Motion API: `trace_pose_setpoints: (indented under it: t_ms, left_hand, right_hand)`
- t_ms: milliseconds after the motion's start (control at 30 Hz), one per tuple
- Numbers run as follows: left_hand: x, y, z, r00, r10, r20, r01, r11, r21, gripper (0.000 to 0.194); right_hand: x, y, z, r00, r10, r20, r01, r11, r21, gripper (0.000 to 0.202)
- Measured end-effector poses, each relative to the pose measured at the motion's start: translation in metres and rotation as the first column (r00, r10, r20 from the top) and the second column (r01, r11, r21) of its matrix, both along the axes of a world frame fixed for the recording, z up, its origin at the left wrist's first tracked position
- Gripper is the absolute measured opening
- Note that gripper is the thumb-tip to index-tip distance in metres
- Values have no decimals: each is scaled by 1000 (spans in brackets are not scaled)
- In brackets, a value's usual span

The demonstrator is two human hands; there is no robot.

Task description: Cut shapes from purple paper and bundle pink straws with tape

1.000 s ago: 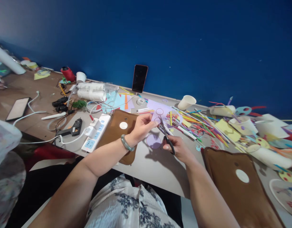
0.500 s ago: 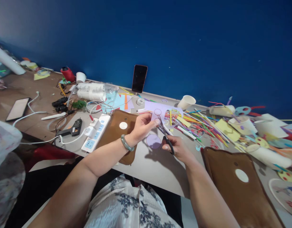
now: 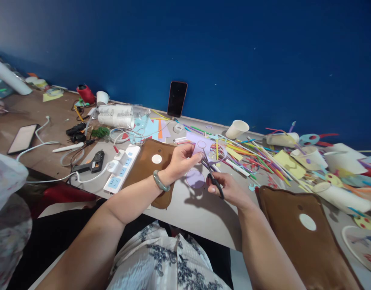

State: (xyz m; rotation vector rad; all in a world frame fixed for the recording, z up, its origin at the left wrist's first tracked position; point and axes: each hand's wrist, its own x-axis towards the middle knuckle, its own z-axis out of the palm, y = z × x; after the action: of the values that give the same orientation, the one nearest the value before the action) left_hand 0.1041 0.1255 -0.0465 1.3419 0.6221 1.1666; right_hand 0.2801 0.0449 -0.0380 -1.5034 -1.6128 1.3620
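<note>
Between the thumb and fingers of my left hand (image 3: 183, 162) is a sheet of purple paper (image 3: 197, 141) with a small circle drawn on it. My right hand (image 3: 229, 188) is closed round the handles of black-handled scissors (image 3: 214, 181). The scissor blades point up and away, at the paper close to my left thumb and the drawn circle. Below the hands, a cut purple paper circle (image 3: 195, 179) lies flat on the table. A jade-coloured bangle (image 3: 160, 182) rings my left wrist.
To the left are a power strip (image 3: 122, 171), a black glue gun (image 3: 93, 164) and bagged paper cups (image 3: 116, 120). Coloured sticks (image 3: 258, 161) lie scattered at right, near a paper cup (image 3: 237, 129). A brown pad (image 3: 306, 241) lies front right. A phone (image 3: 177, 98) leans on the wall.
The purple paper has turned and shifted slightly in my left hand, its far part swinging down to the right. The scissors have moved slightly right with my right hand.
</note>
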Motion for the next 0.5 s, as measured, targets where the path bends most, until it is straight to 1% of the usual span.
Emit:
trace_pose_setpoints:
  t_ms: [133, 267, 367, 500]
  left_hand:
    - [0, -1, 0, 999, 1, -41, 0, 999, 32, 35]
    - [-1, -1, 0, 996, -5, -88, 12, 997, 82, 34]
    - [-1, 0, 0, 996, -17, -91, 25, 996, 89, 30]
    - [-1, -1, 0, 996, -39, -76, 45, 996, 71, 30]
  right_hand:
    - [6, 0, -2, 1000, 21, 12, -21, 1000, -1, 69]
    - [13, 2, -6, 995, 94, -18, -94, 996, 11, 68]
    - [17, 3, -8, 992, 124, -36, -123, 992, 32, 68]
    - [18, 4, -8, 989, 139, -55, -137, 990, 40, 67]
